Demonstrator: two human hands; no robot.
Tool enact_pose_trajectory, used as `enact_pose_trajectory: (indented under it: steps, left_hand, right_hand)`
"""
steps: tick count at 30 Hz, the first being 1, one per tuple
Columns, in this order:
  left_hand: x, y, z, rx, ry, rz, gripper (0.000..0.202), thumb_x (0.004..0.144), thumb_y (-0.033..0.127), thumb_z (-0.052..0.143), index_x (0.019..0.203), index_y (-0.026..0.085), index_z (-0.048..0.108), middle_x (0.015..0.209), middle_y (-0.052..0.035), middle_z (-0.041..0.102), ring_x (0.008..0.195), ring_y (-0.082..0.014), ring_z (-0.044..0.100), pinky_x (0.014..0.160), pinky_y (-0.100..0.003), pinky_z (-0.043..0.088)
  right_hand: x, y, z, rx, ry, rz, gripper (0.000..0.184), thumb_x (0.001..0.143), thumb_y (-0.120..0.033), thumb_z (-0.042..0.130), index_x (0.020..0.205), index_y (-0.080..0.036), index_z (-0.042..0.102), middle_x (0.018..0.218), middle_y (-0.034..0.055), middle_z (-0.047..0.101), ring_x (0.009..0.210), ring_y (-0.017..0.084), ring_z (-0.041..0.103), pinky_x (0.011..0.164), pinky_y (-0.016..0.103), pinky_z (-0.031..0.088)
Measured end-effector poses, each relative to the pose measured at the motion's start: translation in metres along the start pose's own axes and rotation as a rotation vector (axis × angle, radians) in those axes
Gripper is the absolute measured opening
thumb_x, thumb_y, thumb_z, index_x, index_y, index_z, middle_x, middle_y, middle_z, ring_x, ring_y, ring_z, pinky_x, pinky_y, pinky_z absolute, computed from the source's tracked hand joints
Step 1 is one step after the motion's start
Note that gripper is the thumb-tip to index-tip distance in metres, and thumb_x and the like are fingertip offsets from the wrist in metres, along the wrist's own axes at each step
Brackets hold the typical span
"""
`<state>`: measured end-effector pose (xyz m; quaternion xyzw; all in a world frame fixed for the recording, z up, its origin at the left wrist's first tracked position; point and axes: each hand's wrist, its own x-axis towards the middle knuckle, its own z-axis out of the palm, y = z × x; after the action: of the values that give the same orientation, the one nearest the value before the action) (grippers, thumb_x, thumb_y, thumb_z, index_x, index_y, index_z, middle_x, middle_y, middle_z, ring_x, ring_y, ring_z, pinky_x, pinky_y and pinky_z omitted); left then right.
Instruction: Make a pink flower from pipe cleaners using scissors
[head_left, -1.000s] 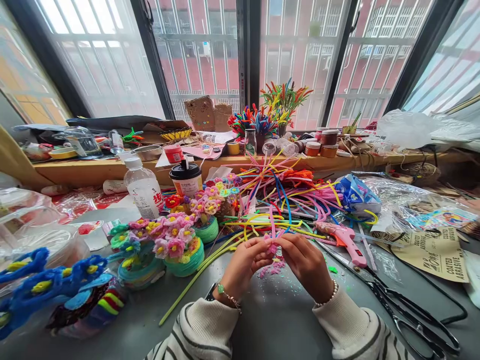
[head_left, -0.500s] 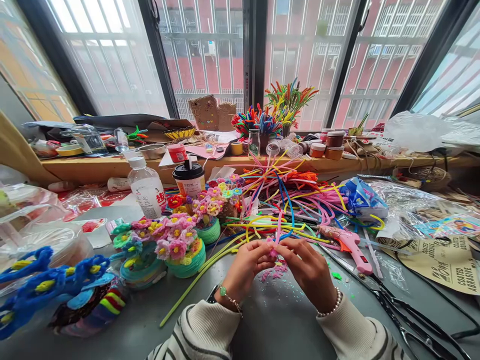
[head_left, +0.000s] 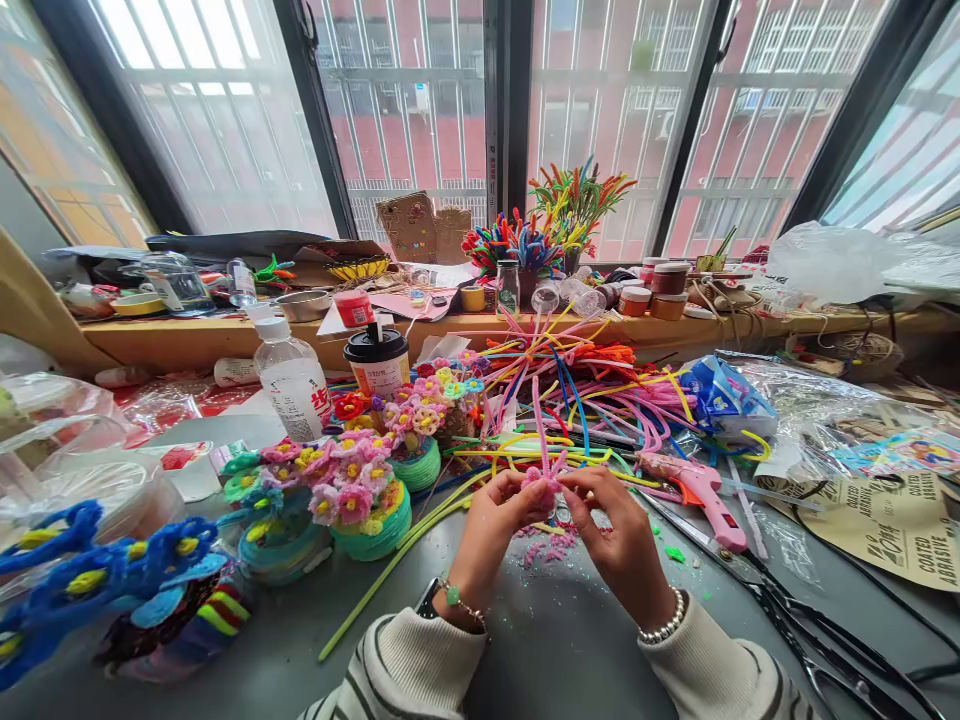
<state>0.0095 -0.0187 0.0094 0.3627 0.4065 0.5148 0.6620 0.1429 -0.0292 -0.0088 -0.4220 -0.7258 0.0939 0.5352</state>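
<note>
Between my two hands is a pink pipe-cleaner flower [head_left: 541, 480], with a long pink end standing up from it, tilted a little left. The fingers of my left hand [head_left: 495, 535] are closed in a pinch on its left side. My right hand [head_left: 619, 540] pinches at its right edge; the fingertips partly hide the contact. Pink fuzzy clippings [head_left: 551, 550] lie on the table just below the fingers. Beyond my hands spreads a heap of coloured pipe cleaners [head_left: 600, 385].
Pots of pipe-cleaner flowers [head_left: 367, 500] and a blue flower piece [head_left: 90, 575] stand left. A pink glue gun [head_left: 705, 495] and large scissors [head_left: 810, 630] lie right. Behind are a clear bottle [head_left: 291, 385], a lidded cup [head_left: 377, 360] and a cluttered sill [head_left: 450, 328].
The flower has turned, showing more of its pink loops, and its upright end now leans left. My right fingers have shifted slightly right. My left hand has stayed nearly in place.
</note>
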Motion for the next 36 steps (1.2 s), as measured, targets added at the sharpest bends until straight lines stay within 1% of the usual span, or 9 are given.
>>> enact_pose_trajectory:
  steps: [2,4,9,13,24,29,31,33,36]
  left_hand:
    - [0.0000,-0.0002,-0.0002,-0.003,-0.010,-0.009,0.024,0.053,0.028,0.071,0.066,0.012,0.058,0.065,-0.0025,0.063,0.062,-0.0120,0.058,0.064,-0.024,0.045]
    - [-0.0002,-0.0002,-0.0004,-0.015,-0.010,-0.030,0.024,0.053,0.028,0.071,0.066,0.012,0.059,0.065,-0.0032,0.063,0.063,-0.0124,0.058,0.065,-0.024,0.045]
    - [-0.0009,-0.0004,-0.0006,-0.030,-0.042,-0.072,0.022,0.057,0.029,0.068,0.069,0.011,0.063,0.068,-0.0047,0.064,0.063,-0.0120,0.058,0.063,-0.023,0.046]
    - [-0.0004,-0.0018,-0.0014,-0.033,-0.066,-0.057,0.022,0.061,0.031,0.066,0.070,0.011,0.064,0.066,-0.0038,0.062,0.061,-0.0108,0.057,0.062,-0.022,0.046]
    - [-0.0001,-0.0015,-0.0021,0.002,-0.033,-0.040,0.023,0.059,0.031,0.067,0.067,0.010,0.061,0.060,-0.0016,0.059,0.054,-0.0085,0.054,0.057,-0.020,0.044]
    - [-0.0011,-0.0021,-0.0025,0.060,-0.055,-0.034,0.021,0.059,0.029,0.067,0.068,0.011,0.060,0.066,-0.0030,0.061,0.062,-0.0097,0.056,0.059,-0.020,0.043]
    - [-0.0018,-0.0022,-0.0024,0.078,-0.056,-0.017,0.021,0.060,0.029,0.066,0.069,0.011,0.061,0.066,-0.0028,0.061,0.062,-0.0093,0.055,0.059,-0.019,0.042]
    - [-0.0023,-0.0021,-0.0020,0.088,-0.048,0.012,0.020,0.062,0.030,0.065,0.068,0.012,0.061,0.065,-0.0017,0.060,0.060,-0.0082,0.053,0.058,-0.019,0.042]
    - [-0.0027,-0.0017,-0.0010,0.098,-0.037,0.036,0.020,0.063,0.030,0.064,0.068,0.011,0.061,0.063,-0.0009,0.058,0.057,-0.0074,0.052,0.057,-0.019,0.042]
  right_hand:
    - [0.0008,-0.0015,-0.0001,0.043,-0.026,0.037,0.014,0.079,-0.020,0.045,0.087,-0.019,0.056,0.081,0.0060,0.058,0.072,0.017,0.056,0.055,0.026,0.050]
    - [0.0010,-0.0015,-0.0004,0.053,-0.036,0.049,0.013,0.079,-0.020,0.045,0.084,-0.019,0.057,0.079,0.0054,0.059,0.070,0.016,0.056,0.056,0.027,0.050]
    - [-0.0008,-0.0005,-0.0001,0.037,0.000,0.056,0.011,0.078,-0.018,0.046,0.082,-0.018,0.056,0.077,0.0040,0.059,0.067,0.015,0.057,0.057,0.026,0.050]
    - [-0.0022,-0.0003,0.0006,0.039,0.022,0.039,0.012,0.078,-0.016,0.046,0.084,-0.019,0.055,0.077,0.0034,0.060,0.067,0.015,0.057,0.058,0.026,0.050]
    - [-0.0040,0.0023,-0.0007,0.029,-0.025,-0.014,0.012,0.077,-0.013,0.048,0.083,-0.019,0.056,0.077,0.0030,0.060,0.069,0.015,0.056,0.062,0.027,0.047]
    - [-0.0032,0.0015,-0.0011,0.026,-0.053,-0.061,0.015,0.077,-0.012,0.047,0.085,-0.020,0.057,0.079,0.0038,0.061,0.075,0.016,0.056,0.068,0.030,0.046]
    - [-0.0024,0.0002,-0.0009,0.080,-0.057,0.002,0.014,0.077,-0.014,0.047,0.085,-0.020,0.058,0.079,0.0039,0.062,0.074,0.016,0.057,0.067,0.029,0.047]
    - [-0.0013,-0.0016,-0.0005,0.170,-0.041,0.133,0.011,0.077,-0.020,0.049,0.085,-0.019,0.057,0.079,0.0040,0.061,0.072,0.016,0.057,0.064,0.028,0.048]
    - [0.0007,-0.0037,-0.0006,0.301,-0.045,0.307,0.014,0.075,-0.029,0.052,0.081,-0.018,0.056,0.078,0.0041,0.059,0.071,0.016,0.057,0.060,0.026,0.049]
